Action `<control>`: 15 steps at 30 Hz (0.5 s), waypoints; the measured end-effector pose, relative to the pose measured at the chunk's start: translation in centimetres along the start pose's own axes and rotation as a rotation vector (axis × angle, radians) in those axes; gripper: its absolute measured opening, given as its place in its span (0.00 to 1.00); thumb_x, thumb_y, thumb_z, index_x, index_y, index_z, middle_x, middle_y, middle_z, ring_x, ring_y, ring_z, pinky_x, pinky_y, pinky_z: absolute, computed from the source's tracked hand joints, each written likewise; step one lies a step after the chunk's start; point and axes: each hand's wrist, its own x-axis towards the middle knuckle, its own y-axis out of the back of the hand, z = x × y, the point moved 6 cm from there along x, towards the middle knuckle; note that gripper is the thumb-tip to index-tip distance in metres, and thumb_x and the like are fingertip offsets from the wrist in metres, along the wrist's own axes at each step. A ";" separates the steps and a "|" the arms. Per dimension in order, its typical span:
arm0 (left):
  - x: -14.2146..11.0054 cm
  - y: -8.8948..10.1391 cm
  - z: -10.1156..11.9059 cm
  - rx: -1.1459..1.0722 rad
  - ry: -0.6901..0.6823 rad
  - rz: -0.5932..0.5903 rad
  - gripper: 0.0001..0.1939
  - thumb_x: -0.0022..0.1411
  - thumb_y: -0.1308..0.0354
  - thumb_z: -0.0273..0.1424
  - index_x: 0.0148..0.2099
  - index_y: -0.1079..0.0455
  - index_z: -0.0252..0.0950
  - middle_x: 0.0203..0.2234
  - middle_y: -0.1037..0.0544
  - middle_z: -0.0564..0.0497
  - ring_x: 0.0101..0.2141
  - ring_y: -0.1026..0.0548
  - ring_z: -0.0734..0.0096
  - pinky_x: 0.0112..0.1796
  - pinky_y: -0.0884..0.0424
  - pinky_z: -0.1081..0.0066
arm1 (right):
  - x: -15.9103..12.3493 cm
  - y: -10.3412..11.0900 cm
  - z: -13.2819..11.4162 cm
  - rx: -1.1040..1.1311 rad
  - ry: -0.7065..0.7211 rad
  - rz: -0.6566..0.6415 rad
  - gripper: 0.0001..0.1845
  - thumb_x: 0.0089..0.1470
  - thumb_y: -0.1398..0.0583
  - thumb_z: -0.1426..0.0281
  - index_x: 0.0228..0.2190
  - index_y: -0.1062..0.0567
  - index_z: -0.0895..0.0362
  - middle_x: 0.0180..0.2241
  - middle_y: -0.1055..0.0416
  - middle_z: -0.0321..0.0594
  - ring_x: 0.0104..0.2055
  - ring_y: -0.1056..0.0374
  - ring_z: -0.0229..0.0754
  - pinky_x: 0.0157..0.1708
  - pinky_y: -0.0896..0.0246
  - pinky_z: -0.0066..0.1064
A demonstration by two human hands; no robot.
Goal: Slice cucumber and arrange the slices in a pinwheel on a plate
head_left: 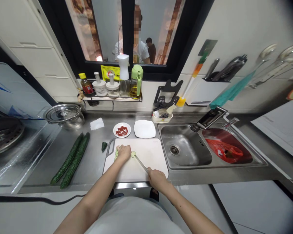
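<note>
pale green slices [133, 154] lie cut on the chopping board [151, 152], beside and partly under the left hand [123, 152], its grip impossible to tell; the right hand [157, 178] has fingers clamped on the knife [141, 164]. two cucumbers [76, 160] lie whole on the worktop [94, 159].

Pot [74, 124] w/ lid [63, 111], bag [224, 151] in R basin [224, 134]
</note>
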 end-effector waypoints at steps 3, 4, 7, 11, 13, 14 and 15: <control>-0.6 -0.1 0.2 0.017 -0.009 0.027 0.12 0.63 0.54 0.31 0.40 0.30 0.36 0.38 0.23 0.40 0.46 0.34 0.54 0.46 0.50 0.57 | -0.1 -0.4 0.2 0.023 -0.010 0.011 0.18 0.57 0.54 0.75 0.47 0.34 0.60 0.38 0.25 0.52 0.41 0.29 0.47 0.36 0.42 0.33; -0.8 -0.1 0.2 0.017 -0.008 0.035 0.13 0.64 0.55 0.31 0.41 0.30 0.35 0.39 0.23 0.40 0.46 0.34 0.54 0.46 0.50 0.57 | -0.1 -0.5 0.2 0.027 -0.014 0.015 0.18 0.58 0.54 0.75 0.47 0.34 0.60 0.37 0.25 0.52 0.41 0.29 0.47 0.36 0.42 0.32; -1.2 -0.4 0.2 -0.001 -0.016 0.036 0.12 0.63 0.54 0.33 0.42 0.31 0.36 0.40 0.24 0.41 0.46 0.34 0.54 0.47 0.50 0.57 | -0.1 -0.8 0.3 0.026 -0.024 0.025 0.17 0.59 0.55 0.74 0.46 0.33 0.59 0.37 0.25 0.52 0.40 0.29 0.47 0.35 0.43 0.32; -1.5 -0.9 0.4 -0.028 -0.051 0.035 0.11 0.61 0.50 0.33 0.44 0.32 0.38 0.43 0.26 0.43 0.47 0.35 0.55 0.48 0.49 0.57 | -0.2 -1.0 0.4 0.015 -0.026 0.032 0.17 0.60 0.56 0.74 0.46 0.34 0.59 0.36 0.25 0.50 0.40 0.29 0.47 0.34 0.43 0.31; -1.6 -1.0 0.6 -0.040 -0.065 0.053 0.10 0.61 0.50 0.33 0.44 0.32 0.38 0.43 0.26 0.43 0.47 0.34 0.55 0.48 0.49 0.57 | -0.3 -1.1 0.6 0.010 -0.028 0.035 0.16 0.61 0.56 0.73 0.46 0.34 0.59 0.36 0.25 0.50 0.39 0.28 0.47 0.34 0.44 0.31; -1.6 -1.1 0.7 -0.046 -0.067 0.059 0.10 0.61 0.50 0.32 0.43 0.32 0.38 0.43 0.27 0.43 0.47 0.34 0.55 0.48 0.49 0.57 | -0.3 -1.2 0.7 0.010 -0.028 0.035 0.16 0.61 0.56 0.72 0.46 0.34 0.58 0.36 0.25 0.50 0.39 0.28 0.47 0.33 0.44 0.31; -1.5 -1.1 0.8 -0.054 -0.065 0.062 0.09 0.60 0.50 0.32 0.42 0.32 0.38 0.43 0.27 0.44 0.47 0.34 0.55 0.48 0.48 0.57 | -0.3 -1.2 0.8 0.013 -0.028 0.034 0.16 0.62 0.57 0.72 0.46 0.34 0.58 0.36 0.25 0.50 0.39 0.28 0.47 0.33 0.44 0.31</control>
